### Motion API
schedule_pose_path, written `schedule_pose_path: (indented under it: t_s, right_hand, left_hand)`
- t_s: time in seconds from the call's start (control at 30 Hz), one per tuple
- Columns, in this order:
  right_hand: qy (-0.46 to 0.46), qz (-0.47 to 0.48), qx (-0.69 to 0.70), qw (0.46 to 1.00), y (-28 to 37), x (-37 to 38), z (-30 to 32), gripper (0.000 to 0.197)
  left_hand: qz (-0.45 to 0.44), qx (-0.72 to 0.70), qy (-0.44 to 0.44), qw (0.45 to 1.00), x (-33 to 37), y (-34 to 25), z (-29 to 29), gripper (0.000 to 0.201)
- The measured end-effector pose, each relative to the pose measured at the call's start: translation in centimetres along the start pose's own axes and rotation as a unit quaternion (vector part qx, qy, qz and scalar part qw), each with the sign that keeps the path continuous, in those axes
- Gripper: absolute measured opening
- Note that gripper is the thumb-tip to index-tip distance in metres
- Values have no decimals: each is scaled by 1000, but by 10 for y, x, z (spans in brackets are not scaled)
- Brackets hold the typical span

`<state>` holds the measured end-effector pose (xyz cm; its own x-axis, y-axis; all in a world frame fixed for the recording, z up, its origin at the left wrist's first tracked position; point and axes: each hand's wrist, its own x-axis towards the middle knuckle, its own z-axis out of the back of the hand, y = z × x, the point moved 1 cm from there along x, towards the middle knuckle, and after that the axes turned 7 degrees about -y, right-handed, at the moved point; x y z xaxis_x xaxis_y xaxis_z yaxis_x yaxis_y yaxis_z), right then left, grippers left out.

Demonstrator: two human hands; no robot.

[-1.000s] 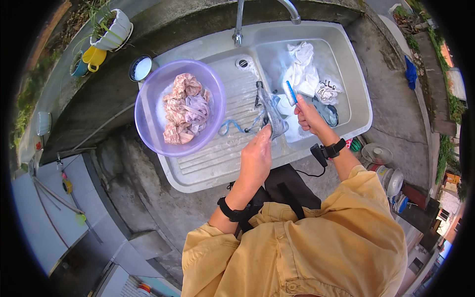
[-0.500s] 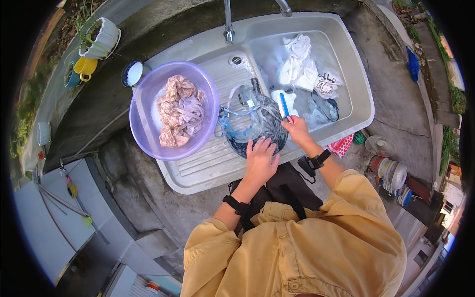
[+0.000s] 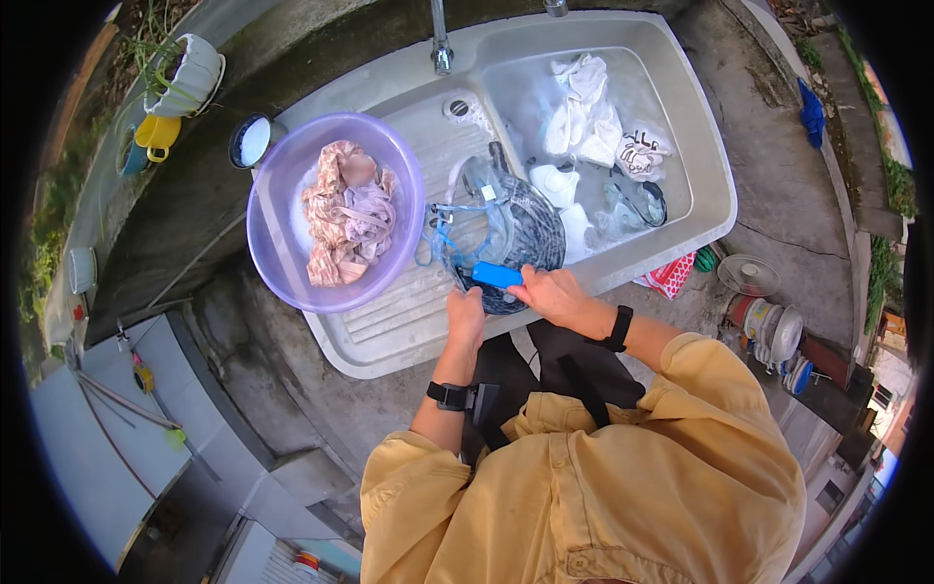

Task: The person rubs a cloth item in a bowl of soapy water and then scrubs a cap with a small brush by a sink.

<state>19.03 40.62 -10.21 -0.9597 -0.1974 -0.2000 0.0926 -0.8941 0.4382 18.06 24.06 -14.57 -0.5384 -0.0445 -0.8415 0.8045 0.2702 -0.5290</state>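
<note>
A wet, dark-and-grey patterned cloth piece, rounded like a sun hat with thin blue cords, lies on the ribbed drainboard of the grey sink. At its near left edge my left hand is closed on the cloth; the fingertips are partly hidden. My right hand grips a scrub brush by its handle. The brush's blue back faces up over the near part of the cloth, so its bristles are hidden.
To the left a purple basin holds pink and lilac clothes. White laundry and a darker strap-like piece lie in the soapy basin at right. A tap hangs above the sink; a small bowl of white powder stands beside the purple basin.
My right hand has brought the brush left and nearer, turning it over so its back shows. My left hand has gone from lying flat on the cloth to gripping its near edge.
</note>
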Motion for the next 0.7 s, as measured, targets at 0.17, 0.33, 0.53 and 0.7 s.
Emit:
schedule_pose_path:
  t_s: [0.17, 0.33, 0.53, 0.7]
  right_hand:
    - [-89, 3, -78, 993, -49, 44, 5, 39]
    - [19, -37, 28, 999, -4, 27, -2, 45]
    - [-83, 32, -45, 995, -61, 44, 7, 43]
    - [7, -64, 63, 996, -26, 12, 0, 42]
  left_hand:
    - [-94, 7, -40, 995, 14, 32, 16, 30]
    - [-104, -145, -52, 983, 6, 36, 8, 33]
    - [-100, -177, -92, 975, -9, 36, 5, 33]
    - [-3, -383, 107, 918, -24, 37, -19, 44]
